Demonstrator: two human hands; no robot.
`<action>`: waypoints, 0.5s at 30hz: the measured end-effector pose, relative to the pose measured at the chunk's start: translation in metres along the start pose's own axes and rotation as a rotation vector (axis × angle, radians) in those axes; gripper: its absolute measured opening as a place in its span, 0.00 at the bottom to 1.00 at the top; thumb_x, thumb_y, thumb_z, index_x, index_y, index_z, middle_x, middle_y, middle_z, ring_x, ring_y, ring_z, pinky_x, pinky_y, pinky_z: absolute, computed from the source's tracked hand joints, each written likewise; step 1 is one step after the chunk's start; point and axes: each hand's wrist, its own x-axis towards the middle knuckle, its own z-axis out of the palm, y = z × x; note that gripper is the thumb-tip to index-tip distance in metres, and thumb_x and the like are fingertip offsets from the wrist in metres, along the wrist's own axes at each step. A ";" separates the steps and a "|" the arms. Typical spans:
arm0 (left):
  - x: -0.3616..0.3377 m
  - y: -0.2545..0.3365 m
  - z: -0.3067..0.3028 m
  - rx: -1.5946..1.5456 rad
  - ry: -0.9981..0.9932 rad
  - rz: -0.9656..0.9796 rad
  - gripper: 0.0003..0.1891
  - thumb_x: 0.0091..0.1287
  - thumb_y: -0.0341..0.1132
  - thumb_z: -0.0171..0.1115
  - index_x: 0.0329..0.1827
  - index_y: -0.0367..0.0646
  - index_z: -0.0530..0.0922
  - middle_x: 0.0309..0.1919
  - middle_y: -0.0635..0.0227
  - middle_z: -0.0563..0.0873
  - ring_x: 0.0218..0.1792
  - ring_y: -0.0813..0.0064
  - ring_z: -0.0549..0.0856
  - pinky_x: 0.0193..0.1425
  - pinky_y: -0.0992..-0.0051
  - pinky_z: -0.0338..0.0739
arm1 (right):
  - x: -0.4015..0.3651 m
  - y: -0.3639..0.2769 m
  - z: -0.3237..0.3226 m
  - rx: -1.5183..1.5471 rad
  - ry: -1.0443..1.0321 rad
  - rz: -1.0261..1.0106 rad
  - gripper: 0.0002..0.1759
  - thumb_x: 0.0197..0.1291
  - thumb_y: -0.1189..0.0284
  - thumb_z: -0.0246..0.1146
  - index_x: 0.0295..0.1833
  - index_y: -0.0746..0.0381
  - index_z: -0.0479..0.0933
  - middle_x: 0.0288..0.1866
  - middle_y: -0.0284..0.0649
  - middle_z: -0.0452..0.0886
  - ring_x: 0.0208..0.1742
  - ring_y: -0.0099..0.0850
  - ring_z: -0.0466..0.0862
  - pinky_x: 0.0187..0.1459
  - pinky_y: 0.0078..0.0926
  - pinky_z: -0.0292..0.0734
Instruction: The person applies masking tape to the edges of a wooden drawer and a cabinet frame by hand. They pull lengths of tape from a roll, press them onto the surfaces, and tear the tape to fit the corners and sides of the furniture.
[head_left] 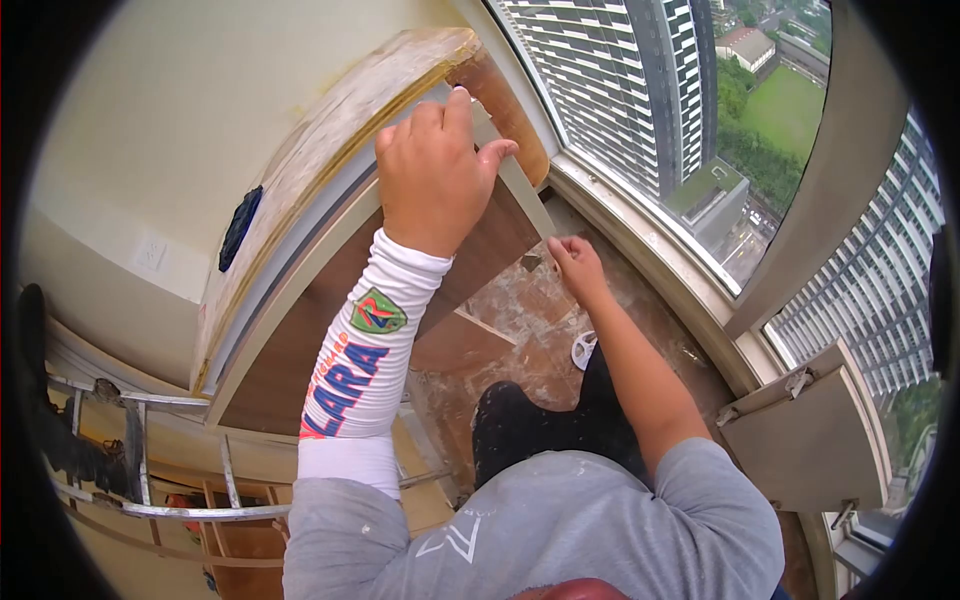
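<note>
My left hand (435, 170), above a white sleeve, reaches to the upper edge of a wooden cabinet (335, 285). Its fingers bend over the pale front frame and the thumb sticks out to the side. A small dark spot shows by the index fingertip; I cannot make out what it is. Lower and to the right, my right hand (578, 270) is beside the cabinet's right frame edge, with fingers curled and thumb against them. Whatever it may hold is hidden. Along the cabinet top runs a worn board (340, 110) with a rounded brown end piece (505, 110).
A dark blue item (240, 228) lies on the worn board at left. An aluminium ladder (228, 470) stands at lower left. Large windows (620, 90) line the right, near a loose hinged door panel (810, 430). On the dusty floor sits a white reel (583, 350).
</note>
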 end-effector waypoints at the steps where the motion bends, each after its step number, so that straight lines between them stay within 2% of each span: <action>1: 0.003 -0.002 -0.002 -0.022 -0.020 -0.007 0.33 0.59 0.54 0.76 0.60 0.41 0.81 0.45 0.60 0.87 0.47 0.58 0.85 0.51 0.58 0.76 | -0.011 0.001 -0.006 0.133 -0.060 0.062 0.21 0.67 0.58 0.67 0.51 0.66 0.80 0.49 0.38 0.80 0.38 0.26 0.83 0.42 0.27 0.79; 2: 0.004 -0.003 -0.004 -0.044 -0.040 -0.016 0.31 0.60 0.52 0.76 0.60 0.42 0.81 0.45 0.59 0.87 0.47 0.58 0.85 0.51 0.58 0.76 | -0.020 0.002 -0.012 0.265 -0.121 0.126 0.17 0.68 0.62 0.66 0.53 0.65 0.80 0.49 0.38 0.80 0.38 0.27 0.84 0.42 0.28 0.81; 5: -0.005 0.003 -0.012 -0.137 0.176 0.095 0.26 0.60 0.45 0.77 0.58 0.43 0.83 0.45 0.58 0.86 0.46 0.57 0.85 0.52 0.59 0.78 | -0.052 -0.003 -0.029 0.505 -0.287 0.224 0.16 0.70 0.70 0.62 0.60 0.64 0.76 0.49 0.38 0.82 0.42 0.27 0.85 0.44 0.29 0.84; 8: -0.044 0.026 -0.019 -0.390 0.254 0.237 0.26 0.58 0.39 0.79 0.59 0.44 0.84 0.46 0.57 0.86 0.45 0.55 0.86 0.52 0.62 0.80 | -0.092 -0.048 -0.036 0.458 -0.297 0.143 0.19 0.72 0.73 0.60 0.65 0.64 0.72 0.49 0.38 0.82 0.46 0.28 0.85 0.49 0.31 0.86; 9: -0.064 0.035 -0.015 -0.581 0.075 0.168 0.25 0.57 0.35 0.79 0.59 0.43 0.84 0.47 0.57 0.85 0.43 0.58 0.87 0.49 0.66 0.82 | -0.099 -0.058 -0.039 0.461 -0.330 0.108 0.19 0.72 0.73 0.60 0.65 0.63 0.72 0.50 0.38 0.82 0.47 0.28 0.85 0.50 0.31 0.86; 11: -0.100 0.049 0.001 -0.879 -0.318 -0.099 0.25 0.59 0.34 0.78 0.60 0.40 0.83 0.48 0.56 0.86 0.45 0.65 0.87 0.48 0.69 0.83 | -0.109 -0.072 -0.044 0.464 -0.408 0.035 0.18 0.73 0.74 0.60 0.66 0.63 0.72 0.52 0.38 0.81 0.49 0.27 0.84 0.52 0.31 0.85; 15: -0.132 0.063 0.029 -1.086 -0.542 -0.426 0.23 0.62 0.32 0.76 0.59 0.36 0.82 0.44 0.58 0.88 0.42 0.72 0.89 0.47 0.71 0.84 | -0.118 -0.093 -0.044 0.409 -0.436 -0.087 0.18 0.74 0.77 0.58 0.67 0.62 0.72 0.57 0.38 0.80 0.50 0.25 0.84 0.53 0.30 0.84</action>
